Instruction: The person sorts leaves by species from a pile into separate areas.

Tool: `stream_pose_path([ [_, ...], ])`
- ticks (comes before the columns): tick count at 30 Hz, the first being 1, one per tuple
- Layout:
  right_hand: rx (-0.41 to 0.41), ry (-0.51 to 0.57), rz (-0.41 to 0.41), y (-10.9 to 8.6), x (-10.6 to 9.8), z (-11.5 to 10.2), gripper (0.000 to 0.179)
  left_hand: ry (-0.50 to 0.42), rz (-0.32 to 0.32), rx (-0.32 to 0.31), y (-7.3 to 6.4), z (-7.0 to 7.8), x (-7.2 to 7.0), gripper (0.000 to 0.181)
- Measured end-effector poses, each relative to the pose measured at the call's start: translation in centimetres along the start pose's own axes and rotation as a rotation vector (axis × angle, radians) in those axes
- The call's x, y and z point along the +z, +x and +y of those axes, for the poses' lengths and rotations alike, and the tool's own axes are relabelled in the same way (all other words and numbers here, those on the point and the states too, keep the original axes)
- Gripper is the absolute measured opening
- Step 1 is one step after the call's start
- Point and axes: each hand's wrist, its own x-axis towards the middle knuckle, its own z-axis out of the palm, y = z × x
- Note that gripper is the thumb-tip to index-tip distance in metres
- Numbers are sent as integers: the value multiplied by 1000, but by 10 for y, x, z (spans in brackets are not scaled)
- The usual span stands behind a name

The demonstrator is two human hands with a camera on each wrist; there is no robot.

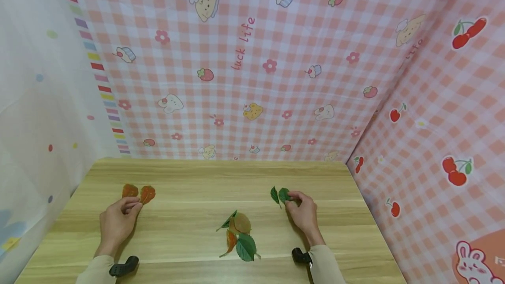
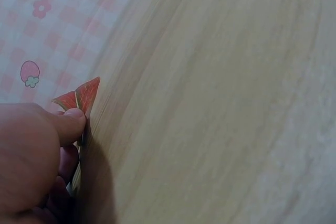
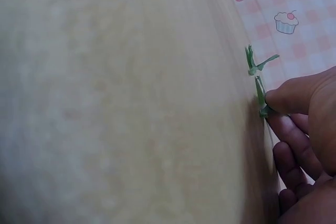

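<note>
On the left side of the table, my left hand (image 1: 118,222) pinches an orange-red leaf (image 1: 147,193) between thumb and fingers. A second orange leaf (image 1: 129,190) lies just left of it, partly behind the fingers. The left wrist view shows the held leaf (image 2: 86,95) sticking up past the thumb tip. Over on the right, my right hand (image 1: 304,214) pinches the edge of a green leaf (image 1: 283,194). Another green leaf (image 1: 274,194) lies close to its left. From the right wrist, both green leaves appear nearly edge-on, the held leaf (image 3: 260,95) at the thumb tip.
Between the hands, nearer the front, lies a loose pile: a round brownish leaf (image 1: 242,223), a large green leaf (image 1: 246,247), an orange leaf (image 1: 231,241) and a narrow green leaf (image 1: 229,220). Checked cloth (image 1: 236,100) hangs behind the wooden table (image 1: 189,214) and along its right side.
</note>
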Motion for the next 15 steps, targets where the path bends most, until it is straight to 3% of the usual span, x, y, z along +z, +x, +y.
stream_pose_path([
  [15, 26, 22, 31, 1, 2, 3, 28, -14, -35, -34, -3, -2, -2, 20],
])
